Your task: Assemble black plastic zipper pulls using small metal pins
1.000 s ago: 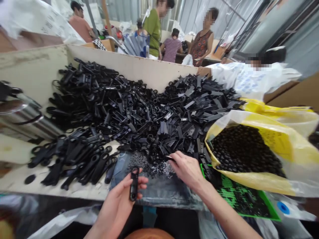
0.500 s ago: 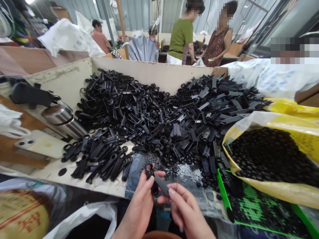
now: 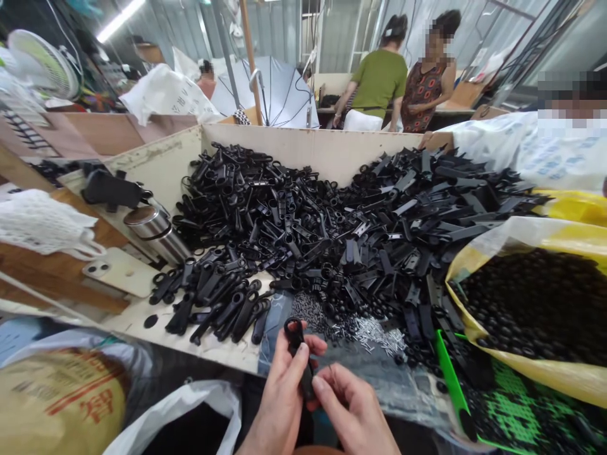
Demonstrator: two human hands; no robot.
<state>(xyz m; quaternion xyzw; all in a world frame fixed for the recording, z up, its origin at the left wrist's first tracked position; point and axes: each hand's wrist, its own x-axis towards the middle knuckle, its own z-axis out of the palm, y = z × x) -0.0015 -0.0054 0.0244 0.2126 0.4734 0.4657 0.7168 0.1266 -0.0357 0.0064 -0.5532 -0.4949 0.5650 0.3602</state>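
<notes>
Held upright over the bench's front edge is a black plastic handle [image 3: 294, 340] with a ring at its top end. My left hand [image 3: 279, 388] is closed around it, thumb pressed on its front. The fingers of my right hand [image 3: 353, 404] pinch the handle's lower end, and its tip is partly hidden by them. Just beyond my hands, a pile of silver pins [image 3: 379, 335] and a heap of small dark springs or screws [image 3: 308, 306], too small to name, lie on a denim cloth [image 3: 277, 316]. Similar handles [image 3: 232, 313] lie in a row to the left.
Loose black parts [image 3: 294, 215] fill the bench. On the left are a steel flask [image 3: 159, 234] and a phone [image 3: 116, 270]. On the right stand a yellow bag [image 3: 467, 328] of black pieces and a green tray [image 3: 450, 376]. Two people [image 3: 384, 82] stand behind.
The flat black strip in my right hand, tilted away from the ringed piece before, now lies along it as one handle. My view has shifted left.
</notes>
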